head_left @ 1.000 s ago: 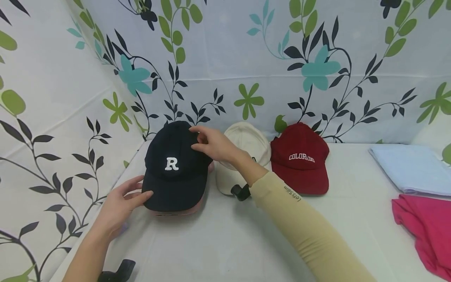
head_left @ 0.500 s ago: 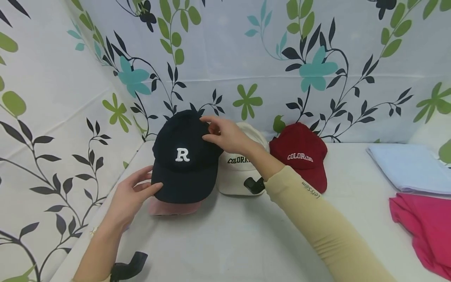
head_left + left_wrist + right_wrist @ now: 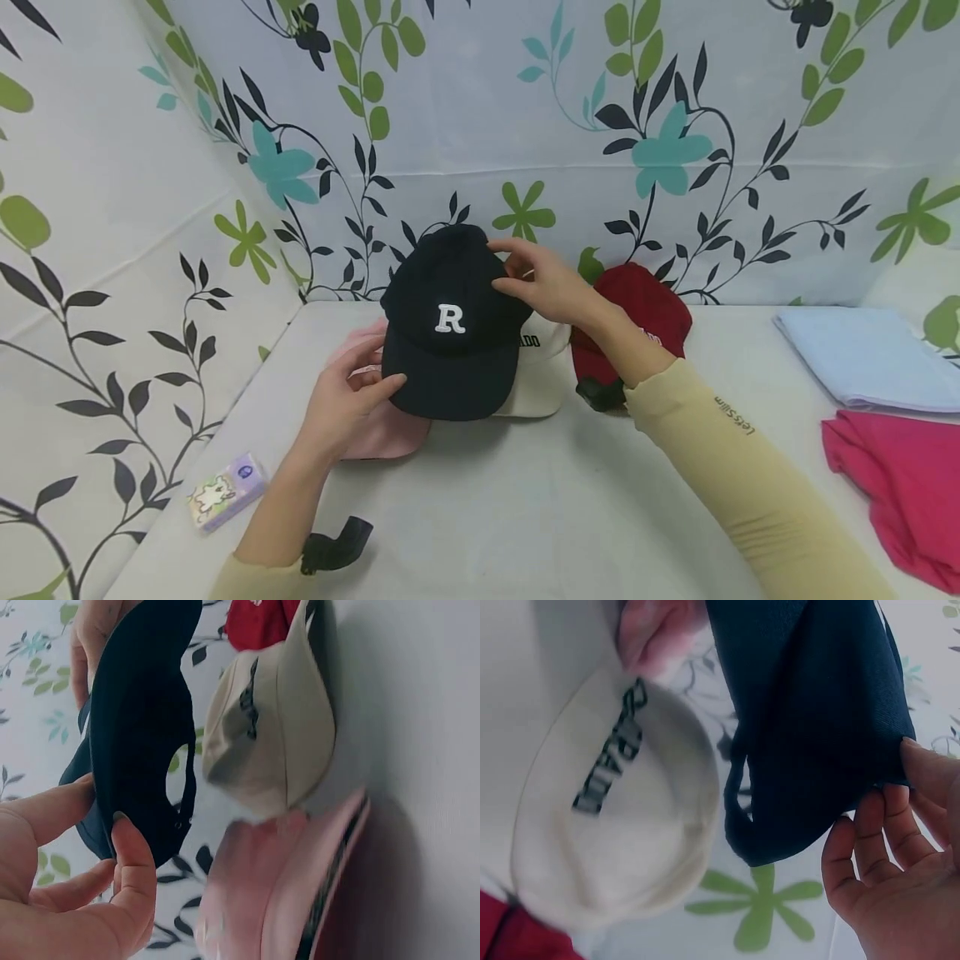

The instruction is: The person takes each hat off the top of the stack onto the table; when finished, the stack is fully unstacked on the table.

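Note:
A dark navy baseball cap [image 3: 457,367] with a white letter R is held up off the table between both hands. My left hand [image 3: 348,400] pinches the edge of its brim, thumb on one face and fingers on the other, as the left wrist view shows. High on the crown's side, my right hand [image 3: 551,287] grips the fabric between thumb and fingers. Behind the navy cap, partly covered by it, are a pink cap [image 3: 390,437] and a cream cap [image 3: 543,387] with dark lettering. The left wrist view shows a gap between the navy cap and these two.
A red cap [image 3: 648,300] sits right of the cream one, partly behind the right forearm. Folded light-blue cloth [image 3: 862,358] and crumpled pink cloth [image 3: 900,492] lie at the right. A small patterned packet [image 3: 227,492] is at the left edge. Leaf-printed fabric hangs behind.
Both hands have lifted the navy cap off the pink one and carried it right, in front of the cream cap. The pink cap and the packet have come into sight.

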`<state>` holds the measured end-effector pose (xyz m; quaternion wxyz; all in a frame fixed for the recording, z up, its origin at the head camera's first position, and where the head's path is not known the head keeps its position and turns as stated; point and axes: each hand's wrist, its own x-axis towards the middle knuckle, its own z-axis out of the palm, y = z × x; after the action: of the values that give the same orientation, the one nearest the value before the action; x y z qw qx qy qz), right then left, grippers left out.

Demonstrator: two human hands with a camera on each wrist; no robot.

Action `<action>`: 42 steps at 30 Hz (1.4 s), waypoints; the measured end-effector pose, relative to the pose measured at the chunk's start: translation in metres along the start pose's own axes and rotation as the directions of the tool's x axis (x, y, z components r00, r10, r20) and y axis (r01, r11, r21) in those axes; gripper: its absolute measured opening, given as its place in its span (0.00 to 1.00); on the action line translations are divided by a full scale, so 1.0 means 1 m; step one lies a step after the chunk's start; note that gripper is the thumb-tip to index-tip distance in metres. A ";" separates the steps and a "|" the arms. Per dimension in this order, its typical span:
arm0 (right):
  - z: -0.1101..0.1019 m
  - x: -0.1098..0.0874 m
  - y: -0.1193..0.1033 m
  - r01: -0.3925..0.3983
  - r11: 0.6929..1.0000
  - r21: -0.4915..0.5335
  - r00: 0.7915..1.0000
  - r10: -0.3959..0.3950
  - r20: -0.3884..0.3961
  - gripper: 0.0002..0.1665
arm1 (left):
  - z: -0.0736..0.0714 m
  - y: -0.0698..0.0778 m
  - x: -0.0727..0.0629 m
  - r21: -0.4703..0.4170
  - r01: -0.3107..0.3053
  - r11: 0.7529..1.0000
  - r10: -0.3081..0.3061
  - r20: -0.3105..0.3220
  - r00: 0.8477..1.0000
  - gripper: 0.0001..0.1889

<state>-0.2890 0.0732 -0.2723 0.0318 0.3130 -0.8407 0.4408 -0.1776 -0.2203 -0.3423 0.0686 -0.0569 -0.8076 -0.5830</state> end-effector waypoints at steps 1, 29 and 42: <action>-0.004 -0.003 0.001 -0.009 1.000 -0.009 1.000 0.009 -0.004 0.32 | 0.005 0.000 0.002 -0.008 -0.015 1.000 0.015 0.003 1.000 0.31; -0.098 -0.067 0.037 -0.121 0.981 -0.155 0.982 0.096 -0.162 0.29 | 0.131 0.025 0.019 -0.213 -0.016 0.977 0.025 0.040 0.999 0.33; -0.138 -0.094 0.048 -0.239 0.945 -0.222 0.958 0.192 -0.215 0.30 | 0.188 0.033 0.027 -0.323 -0.117 0.939 0.127 0.010 0.992 0.33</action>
<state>-0.2707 0.2453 -0.2536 0.1017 0.1689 -0.9110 0.3621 -0.2067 -0.0308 -0.3649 0.0821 -0.1260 -0.6975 -0.7006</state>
